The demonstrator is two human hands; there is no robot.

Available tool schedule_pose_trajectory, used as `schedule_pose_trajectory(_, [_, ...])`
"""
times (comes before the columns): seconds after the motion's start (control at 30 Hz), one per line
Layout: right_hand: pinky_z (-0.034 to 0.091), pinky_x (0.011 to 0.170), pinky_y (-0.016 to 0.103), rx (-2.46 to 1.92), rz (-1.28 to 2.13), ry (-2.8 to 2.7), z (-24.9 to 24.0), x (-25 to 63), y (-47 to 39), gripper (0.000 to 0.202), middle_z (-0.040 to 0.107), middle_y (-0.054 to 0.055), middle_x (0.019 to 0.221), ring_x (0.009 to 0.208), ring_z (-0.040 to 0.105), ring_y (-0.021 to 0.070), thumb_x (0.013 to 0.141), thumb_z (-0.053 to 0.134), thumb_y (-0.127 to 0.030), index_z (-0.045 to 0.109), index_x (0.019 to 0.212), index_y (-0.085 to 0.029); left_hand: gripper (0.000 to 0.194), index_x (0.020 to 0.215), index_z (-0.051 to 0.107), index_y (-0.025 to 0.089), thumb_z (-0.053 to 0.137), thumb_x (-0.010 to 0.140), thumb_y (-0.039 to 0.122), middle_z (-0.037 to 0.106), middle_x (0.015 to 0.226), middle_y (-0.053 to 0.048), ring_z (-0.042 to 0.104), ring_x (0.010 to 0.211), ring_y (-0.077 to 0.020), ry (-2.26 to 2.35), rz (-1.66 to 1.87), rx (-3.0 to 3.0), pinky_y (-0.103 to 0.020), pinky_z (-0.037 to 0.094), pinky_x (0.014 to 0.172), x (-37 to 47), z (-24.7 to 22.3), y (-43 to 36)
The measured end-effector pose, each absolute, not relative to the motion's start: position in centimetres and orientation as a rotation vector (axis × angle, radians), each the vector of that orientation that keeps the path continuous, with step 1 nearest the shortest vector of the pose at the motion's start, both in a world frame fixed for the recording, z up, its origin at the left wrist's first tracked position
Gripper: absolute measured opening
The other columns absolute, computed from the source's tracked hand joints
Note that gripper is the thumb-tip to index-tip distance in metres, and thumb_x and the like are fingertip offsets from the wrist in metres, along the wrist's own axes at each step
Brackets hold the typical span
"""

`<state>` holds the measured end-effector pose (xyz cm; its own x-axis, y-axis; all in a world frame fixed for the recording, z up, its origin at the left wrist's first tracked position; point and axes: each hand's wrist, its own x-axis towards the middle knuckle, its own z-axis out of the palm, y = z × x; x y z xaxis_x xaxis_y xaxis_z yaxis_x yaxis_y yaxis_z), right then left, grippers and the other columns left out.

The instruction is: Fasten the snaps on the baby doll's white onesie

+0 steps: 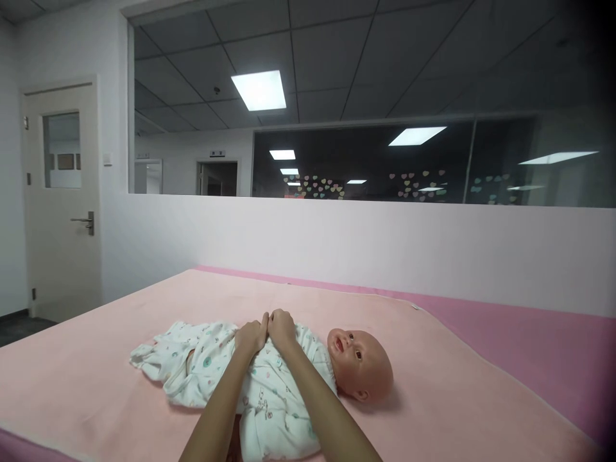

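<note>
A baby doll (359, 362) lies on its back on a pale pink blanket (433, 398), head to the right. It wears a white patterned garment (206, 359) with small coloured prints. My left hand (250, 335) and my right hand (282, 328) rest side by side on the far edge of the doll's torso, fingers curled into the cloth. Both forearms cross over the doll's body from the near side and hide part of it.
The blanket covers a darker pink bed (529, 346) set against a white half wall (337, 244) with a dark window above. A closed door (62, 199) stands at the left, with dark floor (19, 327) beside the bed.
</note>
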<state>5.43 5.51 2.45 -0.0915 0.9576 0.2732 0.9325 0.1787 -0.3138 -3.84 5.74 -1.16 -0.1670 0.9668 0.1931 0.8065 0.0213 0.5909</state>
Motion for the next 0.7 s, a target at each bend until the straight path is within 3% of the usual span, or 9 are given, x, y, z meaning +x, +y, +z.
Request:
schedule_pose_trajectory(0.2, [0.04, 0.061, 0.02, -1.762, 0.069, -2.045, 7.5, 11.1, 5.0, 0.023, 0.066, 0.01, 0.084, 0.078, 0.062, 0.0169, 0.076, 0.049, -0.027, 0.066, 0.082, -0.013, 0.053, 0.082, 0.065, 0.007, 0.029, 0.08, 0.045, 0.063, 0.093, -0.023, 0.058, 0.091, -0.0348, 2.105, 0.791, 1.882, -0.043, 0.039, 0.077, -3.4, -1.2, 5.9])
schedule_pose_trajectory(0.33, [0.04, 0.066, 0.025, -1.882, 0.049, -1.959, 10.2, 17.7, 5.5, 0.036, 0.063, 0.018, 0.094, 0.087, 0.06, 0.022, 0.081, 0.04, -0.031, 0.063, 0.093, -0.007, 0.051, 0.082, 0.066, 0.009, 0.028, 0.08, 0.044, 0.064, 0.094, -0.021, 0.059, 0.089, -0.0318, 2.114, 0.797, 1.885, -0.04, 0.04, 0.076, -3.3, -1.1, 5.6])
schedule_pose_trajectory(0.43, [0.041, 0.067, 0.027, -1.975, 0.131, -1.942, 9.7, 21.4, 5.8, 0.033, 0.062, 0.02, 0.096, 0.088, 0.06, 0.0241, 0.074, 0.051, -0.03, 0.063, 0.092, -0.006, 0.052, 0.082, 0.066, 0.009, 0.027, 0.08, 0.044, 0.064, 0.093, -0.021, 0.059, 0.088, -0.0319, 2.126, 0.807, 1.876, -0.04, 0.041, 0.076, -3.2, -1.1, 5.6])
schedule_pose_trajectory(0.53, [0.041, 0.061, 0.026, -1.987, 0.307, -1.993, 8.1, 23.0, 6.0, 0.028, 0.066, 0.016, 0.082, 0.075, 0.062, 0.0221, 0.068, 0.058, -0.032, 0.066, 0.079, -0.007, 0.053, 0.082, 0.066, 0.009, 0.027, 0.08, 0.045, 0.065, 0.092, -0.02, 0.058, 0.088, -0.0327, 2.135, 0.814, 1.871, -0.041, 0.04, 0.075, -3.3, -1.1, 5.6])
schedule_pose_trajectory(0.7, [0.039, 0.057, 0.024, -1.822, 0.443, -1.999, 6.7, 23.6, 5.7, 0.035, 0.065, 0.012, 0.068, 0.064, 0.06, 0.018, 0.073, 0.049, -0.038, 0.065, 0.068, -0.008, 0.052, 0.079, 0.066, 0.011, 0.026, 0.08, 0.044, 0.065, 0.089, -0.018, 0.059, 0.086, -0.0319, 2.121, 0.8, 1.893, -0.04, 0.041, 0.074, -3.4, -1.0, 5.4])
